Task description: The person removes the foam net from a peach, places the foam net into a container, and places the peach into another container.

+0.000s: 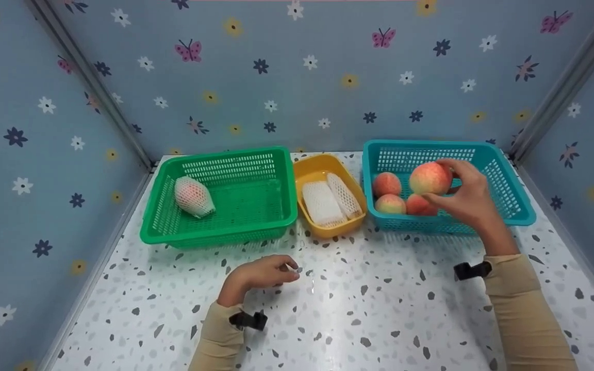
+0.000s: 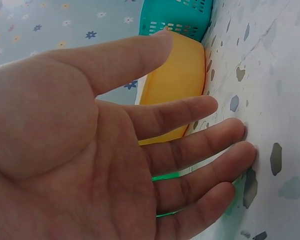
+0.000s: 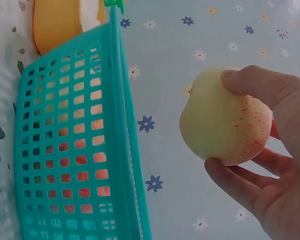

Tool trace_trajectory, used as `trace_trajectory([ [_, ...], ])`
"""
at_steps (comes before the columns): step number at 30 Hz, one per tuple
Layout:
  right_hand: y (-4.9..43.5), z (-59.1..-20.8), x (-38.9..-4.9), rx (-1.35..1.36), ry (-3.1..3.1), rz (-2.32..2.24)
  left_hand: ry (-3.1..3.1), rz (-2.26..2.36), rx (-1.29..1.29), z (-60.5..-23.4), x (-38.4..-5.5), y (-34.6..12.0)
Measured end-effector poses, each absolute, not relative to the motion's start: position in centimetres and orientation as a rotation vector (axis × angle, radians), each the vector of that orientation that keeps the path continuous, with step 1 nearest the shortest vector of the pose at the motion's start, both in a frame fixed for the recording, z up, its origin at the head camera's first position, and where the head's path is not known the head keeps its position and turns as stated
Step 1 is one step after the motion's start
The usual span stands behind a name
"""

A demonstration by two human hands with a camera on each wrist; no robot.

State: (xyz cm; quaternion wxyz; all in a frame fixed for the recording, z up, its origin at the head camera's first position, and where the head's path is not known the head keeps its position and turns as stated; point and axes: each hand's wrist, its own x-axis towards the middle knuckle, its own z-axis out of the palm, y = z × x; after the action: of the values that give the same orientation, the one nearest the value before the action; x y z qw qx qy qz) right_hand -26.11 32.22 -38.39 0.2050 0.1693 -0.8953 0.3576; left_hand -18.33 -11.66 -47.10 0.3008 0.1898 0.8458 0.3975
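A red and yellow peach (image 1: pixel 429 179) is gripped between the thumb and fingers of my right hand (image 1: pixel 466 196), above the blue basket (image 1: pixel 521 206). The right wrist view shows the pale side of this peach (image 3: pixel 225 117), raised clear of the basket's rim. Three more peaches (image 1: pixel 387 184) lie in the left part of that basket. My left hand (image 1: pixel 263 272) holds nothing and is low over the table, in front of the yellow tray (image 1: pixel 323 233). In the left wrist view its fingers (image 2: pixel 190 152) are loosely extended, the palm bare.
White foam net sleeves (image 1: pixel 323 202) lie in the yellow tray between the two baskets. The green basket (image 1: pixel 219 236) at left contains one fruit in a foam net (image 1: pixel 193 196). Flower-patterned walls (image 1: pixel 297 77) enclose the speckled table (image 1: pixel 338 309) at the back and sides.
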Motion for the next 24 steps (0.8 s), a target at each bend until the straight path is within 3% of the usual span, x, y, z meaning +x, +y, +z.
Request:
trace_trajectory([
  [24, 31.0, -40.1, -31.9, 0.241, -2.627, 1.152, 2.234, 1.050, 0.459, -47.3, -18.3, -11.9],
])
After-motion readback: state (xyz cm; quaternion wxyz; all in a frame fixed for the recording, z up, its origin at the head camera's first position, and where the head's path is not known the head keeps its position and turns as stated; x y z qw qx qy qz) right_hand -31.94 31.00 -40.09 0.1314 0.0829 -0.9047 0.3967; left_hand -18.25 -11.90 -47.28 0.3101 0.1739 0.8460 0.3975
